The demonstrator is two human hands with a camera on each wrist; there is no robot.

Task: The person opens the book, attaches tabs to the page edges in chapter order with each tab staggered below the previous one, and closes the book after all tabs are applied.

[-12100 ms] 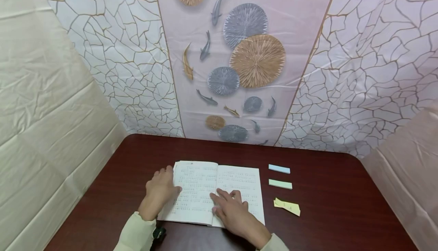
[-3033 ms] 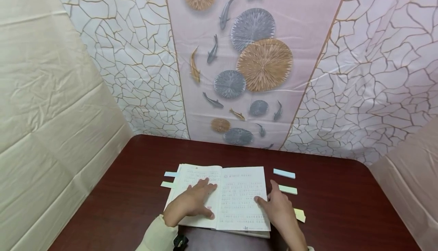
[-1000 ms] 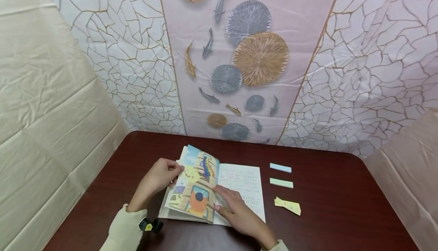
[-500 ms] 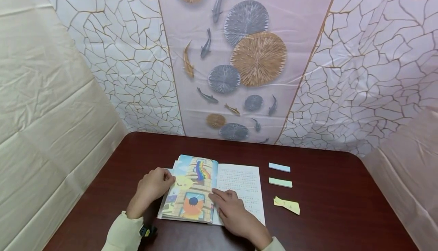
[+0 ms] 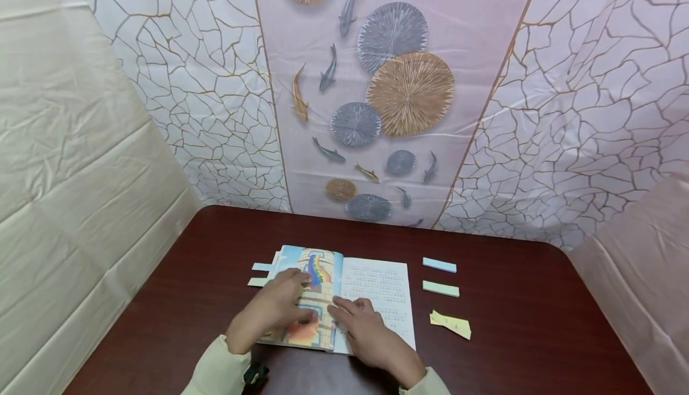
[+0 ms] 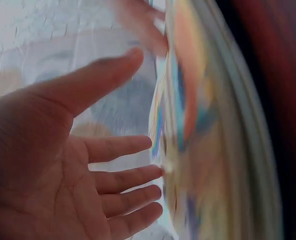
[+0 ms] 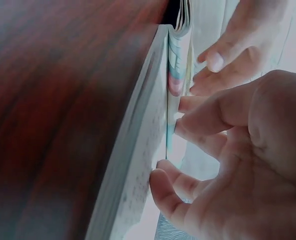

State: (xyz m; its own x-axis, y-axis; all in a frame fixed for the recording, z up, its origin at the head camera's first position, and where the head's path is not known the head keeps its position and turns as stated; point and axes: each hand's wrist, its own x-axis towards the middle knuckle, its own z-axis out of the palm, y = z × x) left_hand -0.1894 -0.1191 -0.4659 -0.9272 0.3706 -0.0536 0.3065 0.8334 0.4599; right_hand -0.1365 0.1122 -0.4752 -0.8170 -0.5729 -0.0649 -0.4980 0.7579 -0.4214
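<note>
An open book [image 5: 378, 278] lies on the table, with a colourful picture page [image 5: 290, 256] on its left side and printed text on its right. My left hand [image 5: 271, 310] is over the picture page, fingers spread; in the left wrist view the fingertips [image 6: 155, 172] come close to or touch the paper. My right hand [image 5: 368, 336] rests on the right page, its fingertips by the spine. A blue tab [image 5: 261, 267] and a green tab [image 5: 258, 282] stick out past the book's left edge.
Right of the book lie a pale blue strip stack [image 5: 439, 264], a green strip stack [image 5: 441, 288] and fanned yellow strips [image 5: 452, 325] with small marks. They sit on the dark red-brown table [image 5: 517, 299]. Patterned cloth [image 5: 565, 114] hangs behind it.
The picture page, raised in my left hand's pinch a second ago, now lies flat. My left hand has moved from its edge onto it. Twelve seconds ago both pages showed text, with no tabs visible.
</note>
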